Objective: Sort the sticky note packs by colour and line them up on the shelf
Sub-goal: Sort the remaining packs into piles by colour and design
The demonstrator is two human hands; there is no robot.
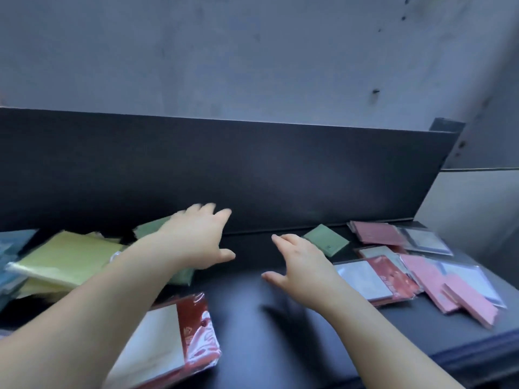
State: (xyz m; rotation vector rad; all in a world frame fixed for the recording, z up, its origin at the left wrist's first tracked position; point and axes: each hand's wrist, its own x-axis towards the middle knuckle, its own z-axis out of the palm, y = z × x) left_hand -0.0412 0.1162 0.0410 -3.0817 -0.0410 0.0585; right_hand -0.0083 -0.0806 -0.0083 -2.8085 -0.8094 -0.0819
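Now spread open, holding nothing: left grip (196,237) over green packs (151,228) centre left, right grip (303,265) near lone green pack (325,242); yellow packs (61,256) left, pink packs (376,233) right, on shelf (266,318)

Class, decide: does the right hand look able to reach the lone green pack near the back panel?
Probably yes: the right hand is open and empty, and the green pack lies uncovered close beside it.

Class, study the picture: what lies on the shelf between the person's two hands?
Nothing. In the head view, only bare dark shelf separates the left hand from the right hand.
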